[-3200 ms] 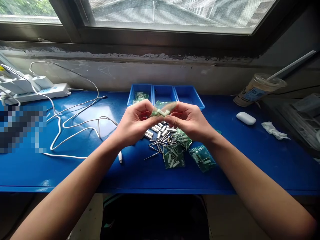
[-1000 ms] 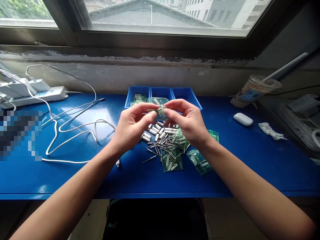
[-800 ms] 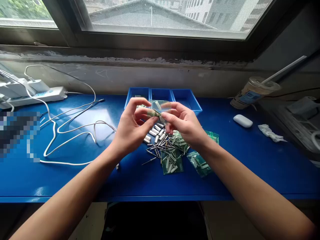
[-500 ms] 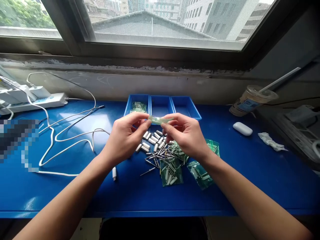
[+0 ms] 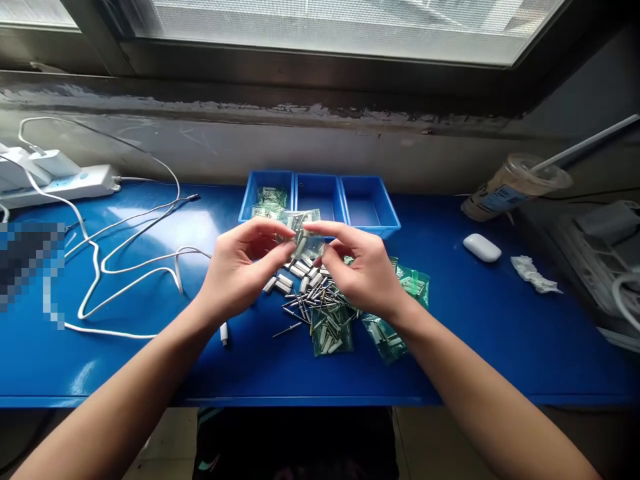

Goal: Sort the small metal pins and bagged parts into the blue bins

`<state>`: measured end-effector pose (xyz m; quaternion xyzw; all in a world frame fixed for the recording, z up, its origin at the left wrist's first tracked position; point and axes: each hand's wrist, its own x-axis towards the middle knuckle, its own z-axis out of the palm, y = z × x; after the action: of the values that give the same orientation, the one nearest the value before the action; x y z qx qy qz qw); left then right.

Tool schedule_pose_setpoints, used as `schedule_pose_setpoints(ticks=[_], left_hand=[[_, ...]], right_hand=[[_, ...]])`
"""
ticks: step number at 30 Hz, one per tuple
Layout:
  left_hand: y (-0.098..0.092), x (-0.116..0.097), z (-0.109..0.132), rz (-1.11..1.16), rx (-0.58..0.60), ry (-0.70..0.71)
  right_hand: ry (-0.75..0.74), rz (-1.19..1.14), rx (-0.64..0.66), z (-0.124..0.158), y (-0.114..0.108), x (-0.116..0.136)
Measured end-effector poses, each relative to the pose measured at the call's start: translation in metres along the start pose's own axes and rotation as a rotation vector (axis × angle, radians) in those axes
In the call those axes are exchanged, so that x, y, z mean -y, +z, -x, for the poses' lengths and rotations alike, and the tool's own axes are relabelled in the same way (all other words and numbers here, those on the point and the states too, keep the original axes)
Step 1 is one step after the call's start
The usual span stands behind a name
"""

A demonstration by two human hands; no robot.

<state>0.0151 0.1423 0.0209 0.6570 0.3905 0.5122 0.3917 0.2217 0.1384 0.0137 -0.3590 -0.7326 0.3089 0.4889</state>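
Between my two hands, above the table, is a small clear plastic bag [image 5: 311, 245] with metal pieces inside. My left hand [image 5: 245, 267] pinches its left side between thumb and fingers. My right hand [image 5: 363, 267] has thumb and fingers on the right side and top of the bag. Just below lie loose metal spacers [image 5: 300, 269] and a heap of thin metal rivets [image 5: 313, 297]. Nearer to me, a greenish bag of metal pieces [image 5: 333, 330] lies flat, with another filled bag [image 5: 384, 337] partly under my right wrist.
Behind my hands stands a blue three-compartment tray [image 5: 370, 230], with small bags [image 5: 271, 197] in its left compartment. White cables [image 5: 90, 267] and a power strip [image 5: 95, 183] are at left. At right are a drink cup [image 5: 505, 193], a white case [image 5: 482, 247] and crumpled tissue [image 5: 534, 274].
The bag, earlier held almost edge-on, now stands with its face and contents showing. My fingers have shifted on it. The camera view has tipped downward.
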Motion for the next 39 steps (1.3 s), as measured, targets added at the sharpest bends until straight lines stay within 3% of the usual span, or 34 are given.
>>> schedule_pose_setpoints(ticks=[13,39], left_hand=[[0.002,0.002,0.001,0.064,0.038,-0.008],[0.004,-0.006,0.003,-0.003,0.106,0.101]], right_hand=[[-0.157,0.098,0.024,0.001,-0.003,-0.005],[-0.086,-0.067,0.019,0.006,0.006,-0.005]])
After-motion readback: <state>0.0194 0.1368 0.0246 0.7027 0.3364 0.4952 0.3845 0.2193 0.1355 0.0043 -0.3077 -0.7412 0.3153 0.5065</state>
